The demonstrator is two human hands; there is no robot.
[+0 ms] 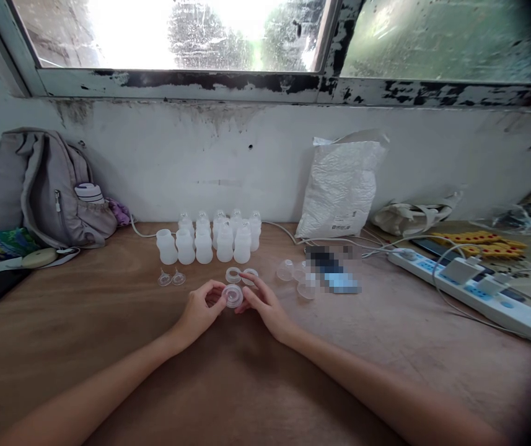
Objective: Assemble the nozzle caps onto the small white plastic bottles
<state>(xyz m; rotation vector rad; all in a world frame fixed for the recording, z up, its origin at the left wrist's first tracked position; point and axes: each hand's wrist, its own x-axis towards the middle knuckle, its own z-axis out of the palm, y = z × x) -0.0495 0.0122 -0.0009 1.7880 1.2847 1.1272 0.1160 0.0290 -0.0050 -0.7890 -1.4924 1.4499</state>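
Observation:
A clear round bottle collar (232,296), with concentric circles in its middle, is held between both hands just above the table. My left hand (204,306) pinches its left edge between thumb and fingers. On its right edge are the curled fingers of my right hand (265,308). Two loose bottle collars, one a ring (233,275), lie just beyond, the other partly behind my right fingers. Two clear bottle teats (171,277) stand to the left. Several frosted white baby bottles (204,246) stand in two rows behind; some have tops on, and the front-left one is open.
Three clear dome caps (285,270) lie to the right, beside a phone (343,283) partly blurred out. A power strip (474,288) with cables is farther right. A white plastic mailer (339,186) leans on the wall. A grey backpack (44,186) stands at left.

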